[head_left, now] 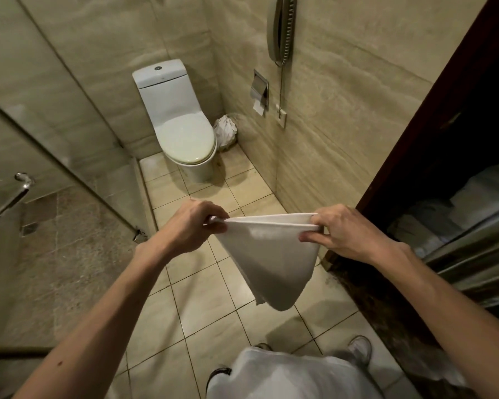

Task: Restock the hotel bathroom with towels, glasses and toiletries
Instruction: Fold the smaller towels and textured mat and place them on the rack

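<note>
I hold a white towel (pixel 271 260) stretched between my hands, out in front of the toilet (pixel 182 131) and above the tiled floor (pixel 202 306). My left hand (pixel 196 223) pinches its top edge at one end, my right hand (pixel 340 231) pinches the other end, so my hands are apart with the towel's folded body hanging down between them, nearer my right hand. The toilet's lid is shut.
</note>
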`<state>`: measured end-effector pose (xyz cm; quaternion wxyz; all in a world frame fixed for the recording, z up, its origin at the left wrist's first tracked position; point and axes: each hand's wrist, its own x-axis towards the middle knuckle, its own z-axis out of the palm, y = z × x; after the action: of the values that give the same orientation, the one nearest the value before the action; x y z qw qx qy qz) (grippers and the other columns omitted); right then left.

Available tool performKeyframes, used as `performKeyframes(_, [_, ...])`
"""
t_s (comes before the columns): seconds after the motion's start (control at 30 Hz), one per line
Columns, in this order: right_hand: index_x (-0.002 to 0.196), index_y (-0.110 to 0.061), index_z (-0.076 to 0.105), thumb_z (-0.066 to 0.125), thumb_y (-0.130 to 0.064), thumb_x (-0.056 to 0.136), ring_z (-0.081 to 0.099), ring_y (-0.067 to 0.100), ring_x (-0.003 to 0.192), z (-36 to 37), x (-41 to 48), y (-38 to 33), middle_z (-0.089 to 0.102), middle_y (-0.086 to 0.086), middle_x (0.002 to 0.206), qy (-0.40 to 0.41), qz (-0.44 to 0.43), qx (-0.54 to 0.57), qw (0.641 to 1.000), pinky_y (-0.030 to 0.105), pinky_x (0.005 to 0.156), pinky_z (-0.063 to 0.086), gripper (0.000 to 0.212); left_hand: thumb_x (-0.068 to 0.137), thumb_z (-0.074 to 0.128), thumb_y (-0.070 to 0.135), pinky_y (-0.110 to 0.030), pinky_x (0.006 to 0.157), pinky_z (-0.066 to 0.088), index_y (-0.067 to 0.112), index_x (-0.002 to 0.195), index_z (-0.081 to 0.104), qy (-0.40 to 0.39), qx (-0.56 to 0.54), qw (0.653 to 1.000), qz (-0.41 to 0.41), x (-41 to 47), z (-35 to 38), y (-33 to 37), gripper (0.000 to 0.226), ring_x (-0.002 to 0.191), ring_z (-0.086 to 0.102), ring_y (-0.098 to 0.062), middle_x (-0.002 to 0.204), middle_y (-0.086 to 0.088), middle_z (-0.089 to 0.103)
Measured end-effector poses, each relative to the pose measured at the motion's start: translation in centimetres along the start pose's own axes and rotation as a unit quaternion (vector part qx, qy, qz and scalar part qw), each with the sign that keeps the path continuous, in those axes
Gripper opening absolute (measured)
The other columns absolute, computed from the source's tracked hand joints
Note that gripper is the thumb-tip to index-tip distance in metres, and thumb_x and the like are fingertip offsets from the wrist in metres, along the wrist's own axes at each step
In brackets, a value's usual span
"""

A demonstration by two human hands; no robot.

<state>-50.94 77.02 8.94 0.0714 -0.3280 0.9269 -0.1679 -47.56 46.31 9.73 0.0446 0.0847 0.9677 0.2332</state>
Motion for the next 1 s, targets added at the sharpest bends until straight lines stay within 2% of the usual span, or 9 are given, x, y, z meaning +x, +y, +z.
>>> performKeyframes(0.1, [0.080, -0.019, 0.061, 0.064, -0.044, 0.088, 0.049, 0.002, 0.069, -0.4, -0.8, 0.5, 0.058, -0.007, 0.081, 0.025, 0.008, 0.001, 1.000, 0.012, 0.062, 0.035, 0.026, 0.088, 0.073, 0.014, -0.039, 0.080, 0.054, 0.012, 0.103, 0.076, 0.020, -0.052, 0.998, 0.008, 0.2, 0.7, -0.1, 0.015, 0.087, 0.065, -0.020, 0.097, -0.003, 0.072])
performKeyframes(0.17, [0.076, -0.026, 0.054, 0.068, -0.041, 0.086, 0.045, -0.002, 0.063, -0.7, -1.3, 0.7, 0.055, -0.009, 0.074, 0.039, 0.019, 0.007, 0.999, 0.012, 0.057, 0.029, 0.023, 0.088, 0.073, 0.015, -0.034, 0.079, 0.055, 0.017, 0.097, 0.075, 0.026, -0.118, 0.993, 0.000, 0.4, 1.1, 0.0, 0.009, 0.087, 0.066, -0.015, 0.093, 0.000, 0.071])
performKeyframes(0.27, [0.093, -0.023, 0.050, 0.074, -0.034, 0.083, 0.051, -0.003, 0.063, -0.8, -2.2, 1.0, 0.055, -0.015, 0.074, 0.078, 0.061, 0.073, 0.992, 0.017, 0.058, 0.035, 0.028, 0.091, 0.070, 0.015, -0.020, 0.074, 0.050, 0.016, 0.090, 0.072, 0.043, -0.249, 0.967, -0.015, 0.6, 1.7, 0.8, 0.002, 0.082, 0.062, -0.006, 0.090, 0.001, 0.069])
performKeyframes(0.37, [0.116, -0.026, 0.038, 0.079, -0.028, 0.080, 0.061, -0.005, 0.079, -0.6, -3.0, 1.3, 0.062, -0.020, 0.088, 0.104, 0.143, 0.210, 0.962, 0.011, 0.065, 0.041, 0.054, 0.095, 0.064, 0.021, -0.021, 0.076, 0.046, 0.002, 0.093, 0.063, 0.053, -0.404, 0.912, -0.049, 0.2, 2.9, 2.2, 0.019, 0.080, 0.055, -0.005, 0.086, 0.002, 0.061])
performKeyframes(0.47, [0.105, -0.023, 0.064, 0.078, -0.028, 0.079, 0.067, -0.003, 0.080, 0.6, -3.4, 1.6, 0.071, -0.017, 0.086, 0.114, 0.196, 0.328, 0.917, 0.015, 0.068, 0.048, 0.030, 0.098, 0.057, 0.034, -0.033, 0.080, 0.041, 0.007, 0.093, 0.056, 0.060, -0.487, 0.870, -0.056, 0.1, 4.7, 3.1, 0.028, 0.084, 0.049, -0.011, 0.089, -0.002, 0.055])
performKeyframes(0.67, [0.105, -0.008, 0.069, 0.063, -0.031, 0.086, 0.071, 0.026, 0.096, 0.9, -4.0, 1.3, 0.075, 0.005, 0.098, 0.117, 0.220, 0.519, 0.818, 0.028, 0.076, 0.058, 0.029, 0.104, 0.042, 0.037, -0.029, 0.059, 0.039, 0.017, 0.096, 0.046, 0.171, -0.322, 0.931, -0.033, 1.5, 5.3, 5.4, 0.023, 0.065, 0.040, -0.004, 0.077, 0.006, 0.046])
performKeyframes(0.77, [0.103, -0.014, 0.070, 0.065, -0.033, 0.083, 0.070, 0.024, 0.097, -2.3, -3.8, 0.7, 0.074, 0.006, 0.103, 0.151, 0.159, 0.629, 0.746, 0.029, 0.078, 0.059, 0.029, 0.103, 0.043, 0.033, -0.024, 0.054, 0.036, 0.014, 0.097, 0.045, 0.250, -0.305, 0.919, 0.008, 3.0, 3.4, 7.0, 0.020, 0.061, 0.040, -0.002, 0.072, 0.011, 0.044])
performKeyframes(0.9, [0.107, -0.023, 0.068, 0.082, -0.017, 0.073, 0.070, 0.012, 0.101, -0.1, -3.5, -1.3, 0.074, -0.005, 0.108, 0.067, 0.150, 0.599, 0.783, 0.030, 0.086, 0.057, 0.037, 0.105, 0.045, 0.026, -0.018, 0.058, 0.035, 0.015, 0.096, 0.046, 0.289, -0.324, 0.901, 0.025, 5.1, 1.1, 8.1, 0.014, 0.063, 0.038, 0.001, 0.075, 0.010, 0.043])
performKeyframes(1.0, [0.103, -0.008, 0.072, 0.087, -0.059, 0.057, 0.071, 0.025, 0.099, 2.8, -3.7, -2.2, 0.075, 0.007, 0.103, -0.026, 0.206, 0.562, 0.801, 0.050, 0.096, 0.052, 0.071, 0.104, 0.046, 0.024, -0.017, 0.058, 0.036, 0.024, 0.092, 0.046, 0.288, -0.340, 0.895, 0.016, 5.9, 0.0, 7.3, 0.012, 0.060, 0.040, 0.005, 0.074, 0.013, 0.045])
